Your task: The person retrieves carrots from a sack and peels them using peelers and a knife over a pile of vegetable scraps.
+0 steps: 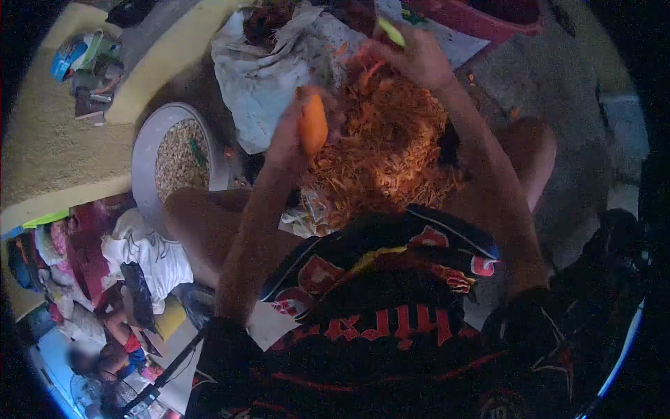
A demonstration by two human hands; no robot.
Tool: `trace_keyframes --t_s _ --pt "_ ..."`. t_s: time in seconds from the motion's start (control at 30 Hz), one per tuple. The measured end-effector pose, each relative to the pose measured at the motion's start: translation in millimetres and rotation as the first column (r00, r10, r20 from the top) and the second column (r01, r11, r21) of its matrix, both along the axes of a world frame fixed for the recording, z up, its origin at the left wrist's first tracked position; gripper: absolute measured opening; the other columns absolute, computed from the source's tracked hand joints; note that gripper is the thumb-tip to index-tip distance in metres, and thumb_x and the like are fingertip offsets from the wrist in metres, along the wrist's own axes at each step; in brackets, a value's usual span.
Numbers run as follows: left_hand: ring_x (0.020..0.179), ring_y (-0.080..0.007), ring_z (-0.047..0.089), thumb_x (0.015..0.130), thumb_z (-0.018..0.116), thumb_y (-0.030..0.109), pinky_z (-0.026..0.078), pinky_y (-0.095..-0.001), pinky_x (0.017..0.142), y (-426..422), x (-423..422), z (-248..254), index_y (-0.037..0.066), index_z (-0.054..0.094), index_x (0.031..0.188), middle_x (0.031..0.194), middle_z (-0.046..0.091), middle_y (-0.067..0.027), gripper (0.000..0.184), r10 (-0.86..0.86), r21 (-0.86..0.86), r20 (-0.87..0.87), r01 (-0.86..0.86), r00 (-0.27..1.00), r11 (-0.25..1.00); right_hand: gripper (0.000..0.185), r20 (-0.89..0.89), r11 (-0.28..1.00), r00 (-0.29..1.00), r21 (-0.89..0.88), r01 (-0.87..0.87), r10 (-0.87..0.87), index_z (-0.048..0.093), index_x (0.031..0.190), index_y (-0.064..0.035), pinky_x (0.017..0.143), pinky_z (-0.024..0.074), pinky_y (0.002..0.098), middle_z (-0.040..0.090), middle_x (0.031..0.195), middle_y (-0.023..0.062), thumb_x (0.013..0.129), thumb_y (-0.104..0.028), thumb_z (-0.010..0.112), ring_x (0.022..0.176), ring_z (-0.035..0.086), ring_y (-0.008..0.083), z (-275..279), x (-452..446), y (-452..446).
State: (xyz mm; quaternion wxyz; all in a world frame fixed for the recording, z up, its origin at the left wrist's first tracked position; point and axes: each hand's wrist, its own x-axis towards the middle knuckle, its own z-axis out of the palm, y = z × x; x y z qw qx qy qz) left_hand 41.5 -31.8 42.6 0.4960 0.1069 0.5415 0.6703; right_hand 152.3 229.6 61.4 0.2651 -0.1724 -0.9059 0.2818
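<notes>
An orange carrot is held upright in my left hand, its fingers wrapped round it. My right hand, higher up and to the right, grips a yellow-green tool, perhaps a peeler or knife; its blade is not clear. Below and between both hands lies a large heap of orange peelings, spread in front of my lap. The carrot is above the left edge of this heap, apart from the tool.
A pale sack lies behind my left hand. A round tub of small pale pieces stands at the left. A reddish basin is at the top right. Clothes and a partly visible person are at the lower left.
</notes>
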Motion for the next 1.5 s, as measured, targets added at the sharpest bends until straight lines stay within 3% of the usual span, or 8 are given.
trace_keyframes --t_s 0.17,0.57,0.63,0.73,1.13,1.33,1.4,1.5 --pt "0.084 -0.0153 0.068 0.095 0.067 0.033 0.055 -0.0273 0.069 3 12 -7 0.009 0.054 0.122 0.104 0.068 -0.005 0.039 -0.09 -0.076 0.015 0.091 0.996 0.993 0.04 0.318 0.967 0.942 0.184 -0.175 0.11 0.065 0.116 -0.0098 0.074 0.0547 0.0447 0.07 0.089 0.0152 0.089 -0.039 0.072 0.085 0.07 0.034 16 15 -29" --pt "0.103 -0.0175 0.063 0.082 0.077 0.012 0.05 -0.0339 0.094 -1 1 19 0.005 0.045 0.141 0.113 0.065 -0.0067 0.067 -0.199 -0.208 -0.337 0.134 0.92 0.969 0.043 0.532 0.863 0.727 -0.012 -0.506 0.434 0.063 0.118 -0.0091 0.088 0.0482 0.0485 0.063 0.097 0.0176 0.086 -0.037 0.072 0.101 0.061 0.0371 -9 23 -58" --pt "0.082 -0.0121 0.064 0.081 0.076 0.007 0.053 -0.0263 0.068 1 11 22 0.0 0.048 0.132 0.102 0.065 -0.0051 0.059 -0.007 -0.003 -0.292 0.006 0.956 1.0 0.043 0.494 0.853 0.742 0.002 -0.522 0.453 0.063 0.118 -0.0094 0.088 0.0478 0.049 0.063 0.096 0.0172 0.085 -0.036 0.073 0.101 0.061 0.037 -13 24 -59" --pt "0.111 -0.0181 0.061 0.084 0.074 0.01 0.05 -0.0344 0.097 -2 -7 6 0.004 0.043 0.142 0.12 0.064 -0.0075 0.067 -0.208 -0.1 -0.307 0.186 0.929 0.977 0.032 0.441 0.872 0.822 0.155 -0.464 0.36 0.064 0.102 -0.0083 0.084 0.0529 0.0489 0.066 0.093 0.016 0.085 -0.033 0.072 0.095 0.064 0.0362 -12 24 -65" --pt "0.091 -0.0129 0.062 0.084 0.077 0.023 0.05 -0.0291 0.083 -11 10 9 0.005 0.054 0.13 0.105 0.065 -0.0003 0.055 -0.401 -0.308 -0.185 0.334 0.897 0.891 0.039 0.332 0.843 0.941 0.523 -0.128 -0.063 0.063 0.119 -0.009 0.077 0.0554 0.0443 0.067 0.092 0.0161 0.083 -0.02 0.073 0.088 0.067 0.0313 -92 26 10" --pt "0.08 -0.0101 0.058 0.085 0.078 0.022 0.048 -0.0255 0.067 1 -3 11 0.003 0.049 0.132 0.097 0.063 -0.0038 0.058 -0.321 -0.25 -0.523 0.218 0.789 0.943 0.033 0.279 0.969 0.958 0.214 -0.126 0.063 0.062 0.119 -0.0063 0.078 0.055 0.0423 0.067 0.096 0.0168 0.095 -0.029 0.064 0.091 0.067 0.0298 -128 35 59" --pt "0.079 -0.0096 0.057 0.086 0.077 0.023 0.049 -0.0261 0.067 -1 -6 16 0.004 0.05 0.13 0.094 0.062 -0.0021 0.055 -0.31 -0.235 -0.446 0.225 0.839 0.946 0.04 0.115 0.832 0.953 -0.524 -0.18 0.279 0.061 0.121 -0.0044 0.081 0.0544 0.0443 0.066 0.101 0.02 0.095 -0.034 0.063 0.096 0.067 0.0331 -100 39 30" --pt "0.075 -0.0085 0.056 0.086 0.077 0.025 0.049 -0.0267 0.065 0 -11 18 0.006 0.052 0.127 0.088 0.06 0.0014 0.051 -0.3 -0.184 -0.357 0.249 0.885 0.951 0.045 0.547 0.962 0.793 -0.106 -0.252 0.268 0.061 0.124 -0.0042 0.086 0.0534 0.0459 0.066 0.105 0.0215 0.092 -0.036 0.067 0.101 0.066 0.0357 21 28 -42"
